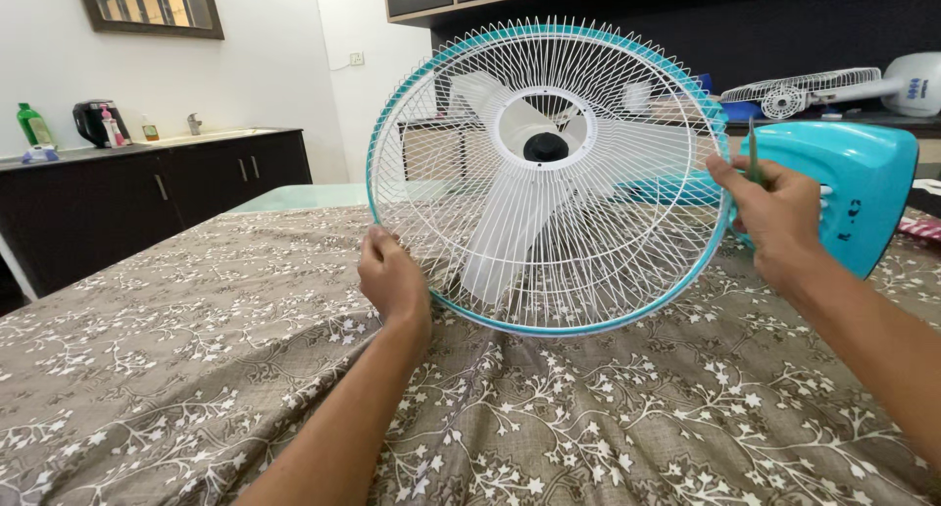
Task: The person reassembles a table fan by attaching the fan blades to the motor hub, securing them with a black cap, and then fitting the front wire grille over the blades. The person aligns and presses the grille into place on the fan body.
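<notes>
Fan grille held upright between both hands.
Left hand clamps the lower-left rim; right hand, closed on a thin green tool, touches the right rim.

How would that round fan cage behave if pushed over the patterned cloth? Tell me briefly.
The fan cage looks light: thin white wire with a teal rim. It would probably flex slightly. Standing on its round edge, steadied by the left hand and right hand, it could roll or tip.
</notes>
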